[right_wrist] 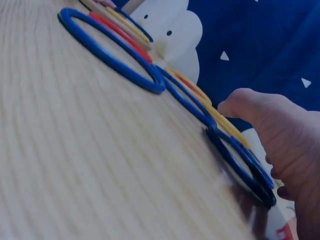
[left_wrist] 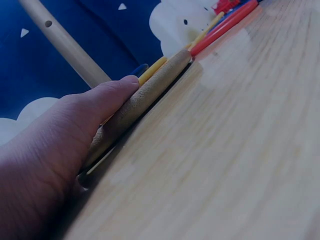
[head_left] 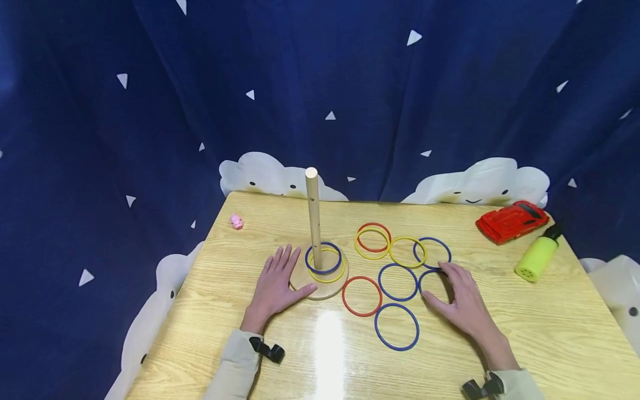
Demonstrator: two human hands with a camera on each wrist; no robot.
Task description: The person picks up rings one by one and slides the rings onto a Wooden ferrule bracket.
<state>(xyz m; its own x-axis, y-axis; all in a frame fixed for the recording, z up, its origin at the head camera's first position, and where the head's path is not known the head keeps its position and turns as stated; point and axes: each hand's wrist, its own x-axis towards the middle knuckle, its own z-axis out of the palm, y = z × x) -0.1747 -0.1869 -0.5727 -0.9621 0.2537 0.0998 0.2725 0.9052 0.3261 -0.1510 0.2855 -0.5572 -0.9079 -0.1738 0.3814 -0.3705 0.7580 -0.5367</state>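
Note:
A wooden post (head_left: 314, 216) rises from a round wooden base (head_left: 300, 276). Around its foot lie a blue ring (head_left: 325, 273) and a yellow ring (head_left: 327, 281). My left hand (head_left: 276, 286) rests against the base's left side, fingers straight, its thumb on the base's edge in the left wrist view. Over on the right, my right hand (head_left: 466, 303) spreads thumb and fingers above a blue ring (head_left: 420, 283) on the table. The right wrist view shows the thumb raised above that ring (right_wrist: 235, 167); fingertip contact cannot be made out.
Between the hands lie a red ring (head_left: 362, 315) and blue rings, one nearest me (head_left: 397, 349). Farther back, yellow (head_left: 371, 258), red and blue rings overlap. A red toy car (head_left: 512, 221) and a lime-green bottle (head_left: 536, 258) stand right; a pink figurine (head_left: 236, 221) sits back left.

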